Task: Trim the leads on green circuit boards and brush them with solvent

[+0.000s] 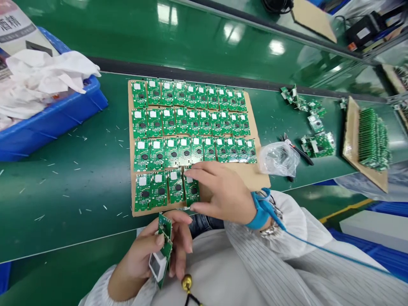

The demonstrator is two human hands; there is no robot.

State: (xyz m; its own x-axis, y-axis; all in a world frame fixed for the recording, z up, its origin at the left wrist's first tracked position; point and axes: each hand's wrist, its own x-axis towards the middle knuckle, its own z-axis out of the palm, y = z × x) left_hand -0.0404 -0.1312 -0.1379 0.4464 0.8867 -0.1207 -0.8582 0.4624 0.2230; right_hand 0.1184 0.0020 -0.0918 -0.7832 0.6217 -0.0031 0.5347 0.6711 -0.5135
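Note:
My left hand [178, 242] grips a green circuit board [165, 231] on edge, below the front edge of the table. A white-framed part with a grey window [157, 265] sits on that board. My right hand [223, 191] has its thumb and fingers at the two ends of another circuit board [192, 193], the last one in the front row. That board lies on a brown cardboard sheet [236, 172], among rows of similar boards [185, 152], each with a white square and a black round spot. A blue strap [259, 212] with a cord circles my right wrist.
A blue bin [60, 114] of white cloths stands at the left. To the right lie a clear plastic bag [279, 159], cutters [301, 152], loose circuit boards [318, 144] and a cardboard tray [349, 136] of upright boards. Wire clippings [84, 137] litter the green table [47, 204].

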